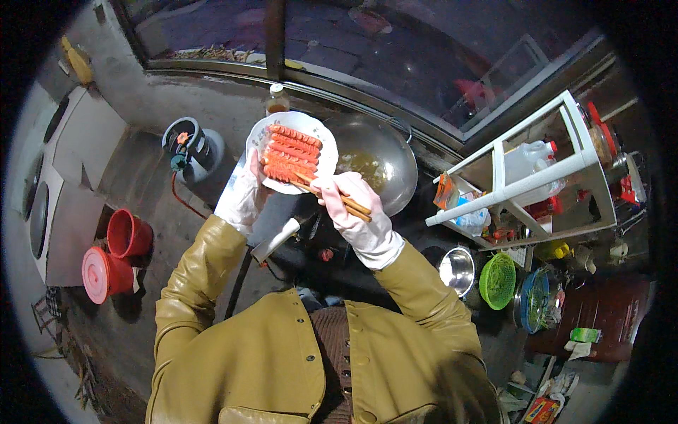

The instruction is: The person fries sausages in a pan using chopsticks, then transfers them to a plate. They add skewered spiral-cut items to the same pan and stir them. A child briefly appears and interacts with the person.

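My gloved left hand (pixel 248 191) grips the lower left rim of a white patterned plate (pixel 329 153). Several scored red sausages (pixel 294 151) lie side by side on it. In my gloved right hand (pixel 357 206) is a pair of wooden chopsticks (pixel 354 205), their tips at the lowest sausage; whether they pinch it I cannot tell. Just right of the plate sits a metal wok (pixel 400 175) with bubbling yellowish oil (pixel 373 169) in it, partly hidden behind the plate and my right hand. The wok's handle (pixel 276 239) sticks out toward me below the plate.
A capped glass jar (pixel 276 100) stands behind the plate by the window. At left are a gas cylinder (pixel 209 153) with a hose and red buckets (pixel 127 233). A white shelf rack (pixel 508 185), a steel bowl (pixel 456 271) and a green basket (pixel 498 281) stand at right.
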The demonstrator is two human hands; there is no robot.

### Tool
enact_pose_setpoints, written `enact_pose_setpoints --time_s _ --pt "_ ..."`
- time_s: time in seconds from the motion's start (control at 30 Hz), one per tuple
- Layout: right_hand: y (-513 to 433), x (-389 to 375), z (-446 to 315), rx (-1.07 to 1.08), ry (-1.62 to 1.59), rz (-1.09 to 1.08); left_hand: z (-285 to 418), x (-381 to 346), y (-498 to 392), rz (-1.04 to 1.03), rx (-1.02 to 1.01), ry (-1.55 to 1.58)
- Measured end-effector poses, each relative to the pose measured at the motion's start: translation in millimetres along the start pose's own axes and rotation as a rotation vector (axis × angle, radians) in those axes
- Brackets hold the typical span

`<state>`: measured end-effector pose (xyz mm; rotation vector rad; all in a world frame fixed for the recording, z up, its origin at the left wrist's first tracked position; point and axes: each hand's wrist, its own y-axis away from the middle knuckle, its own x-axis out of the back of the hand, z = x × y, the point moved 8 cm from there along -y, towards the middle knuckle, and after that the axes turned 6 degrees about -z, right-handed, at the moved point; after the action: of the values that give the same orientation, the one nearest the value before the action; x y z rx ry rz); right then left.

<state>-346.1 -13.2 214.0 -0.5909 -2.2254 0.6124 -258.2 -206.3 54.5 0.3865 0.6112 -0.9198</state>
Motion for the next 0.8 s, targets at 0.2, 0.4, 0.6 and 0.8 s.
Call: enact_pose_setpoints --time_s 0.2,0.4,0.6,0.8 --pt "15 22 -19 -0.057 -0.169 0.023 13 -43 23 -0.003 0.059 -0.100" --pt "81 107 -25 -0.221 -0.670 0.134 14 -128 67 -0.194 -0.106 -0.029" --pt "274 301 -24 -0.427 -0.298 0.779 -77 -201 115 -0.115 0.174 -0.059" --pt "476 350 -29 -0.603 -0.356 1.023 -250 -212 172 -0.130 0.338 0.050"
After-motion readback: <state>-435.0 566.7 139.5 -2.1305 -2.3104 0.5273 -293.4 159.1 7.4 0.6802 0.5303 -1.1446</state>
